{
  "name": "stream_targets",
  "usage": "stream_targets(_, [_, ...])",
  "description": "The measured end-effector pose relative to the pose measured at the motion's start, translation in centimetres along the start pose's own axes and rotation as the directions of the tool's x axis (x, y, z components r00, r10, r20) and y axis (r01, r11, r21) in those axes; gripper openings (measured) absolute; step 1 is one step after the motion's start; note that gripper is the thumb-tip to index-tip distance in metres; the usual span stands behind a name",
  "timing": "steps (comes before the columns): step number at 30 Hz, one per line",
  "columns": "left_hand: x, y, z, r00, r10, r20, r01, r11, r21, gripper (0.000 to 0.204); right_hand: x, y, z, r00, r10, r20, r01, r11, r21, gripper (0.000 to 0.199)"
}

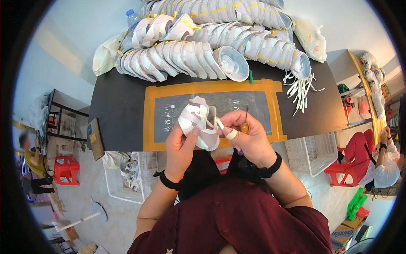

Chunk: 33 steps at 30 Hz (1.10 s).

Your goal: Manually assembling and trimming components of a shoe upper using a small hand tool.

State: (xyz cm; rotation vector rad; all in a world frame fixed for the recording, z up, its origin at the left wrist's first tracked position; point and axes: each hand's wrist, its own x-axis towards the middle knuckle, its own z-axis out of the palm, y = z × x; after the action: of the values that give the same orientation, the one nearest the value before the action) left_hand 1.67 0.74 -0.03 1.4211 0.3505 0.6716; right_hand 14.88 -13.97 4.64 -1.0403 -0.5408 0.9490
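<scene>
A small white and pale-pink shoe upper (pixel 195 120) is gripped at its side by my left hand (pixel 179 146), thumb pressed on the near face. Beside its opening, my right hand (pixel 253 142) pinches the end of a white lace (pixel 220 123) that runs to the upper. An awl with an amber handle (pixel 245 128) is also held in the right hand, its thin metal shaft pointing away from me. Pale tape wraps a right-hand digit. Both hands are above a dark mat (pixel 203 89) framed with orange tape; the fingers behind the upper are hidden.
Stacked rows of shoe uppers (pixel 169 61) line the back of the dark table (pixel 116 99). White laces (pixel 300 95) hang at the right. White crates (pixel 311 154) stand below on both sides. Other people sit or stand at far left and right, near red stools (pixel 67 170).
</scene>
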Motion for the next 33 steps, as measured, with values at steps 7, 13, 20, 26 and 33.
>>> stream_targets(7, [0.4, 0.3, 0.9, 0.996, -0.021, 0.091, 0.010, 0.993, 0.117, 0.034, -0.3, 2.3, -1.7, 0.996, -0.046, -0.072, 0.029, 0.975, -0.221, 0.010])
stream_targets(13, [-0.1, 0.1, 1.1, 0.992, -0.103, 0.075, 0.100, 0.994, 0.041, 0.038, 0.4, 4.1, -1.5, 0.945, -0.322, -0.059, 0.232, 0.786, -0.574, 0.009])
stream_targets(20, [-0.9, 0.2, 1.8, 0.990, -0.131, 0.046, 0.131, 0.991, 0.005, 0.038, 0.4, 5.5, -0.7, 0.952, -0.263, -0.156, 0.169, 0.878, -0.448, 0.008])
stream_targets(26, [-1.6, 0.0, 1.5, 0.998, -0.061, 0.023, 0.058, 0.993, 0.100, 0.039, 0.2, 6.0, 0.2, 0.938, -0.272, -0.214, 0.164, 0.893, -0.419, 0.008])
stream_targets(33, [-1.9, -0.1, 1.7, 0.997, -0.074, 0.003, 0.074, 0.996, 0.054, 0.039, 0.1, 6.3, -0.1, 0.934, -0.318, -0.161, 0.213, 0.860, -0.465, 0.008])
